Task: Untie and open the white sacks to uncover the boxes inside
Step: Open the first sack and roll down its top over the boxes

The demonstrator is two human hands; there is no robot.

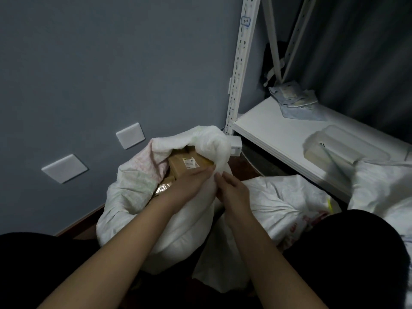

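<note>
A white sack stands open on the floor against the grey wall. Its mouth is folded back, and a brown cardboard box with a small label shows inside, with a shiny packet below it. My left hand grips the near rim of the sack's mouth, next to the box. My right hand pinches the same bunched white fabric just to the right. A second white sack with red print lies closed to the right of my hands. A third white sack lies at the far right.
A white metal shelf with a slotted upright stands at the right, carrying a translucent plastic box and a crumpled pale bag. Two white wall plates sit low on the wall. My dark-clothed knees fill the bottom corners.
</note>
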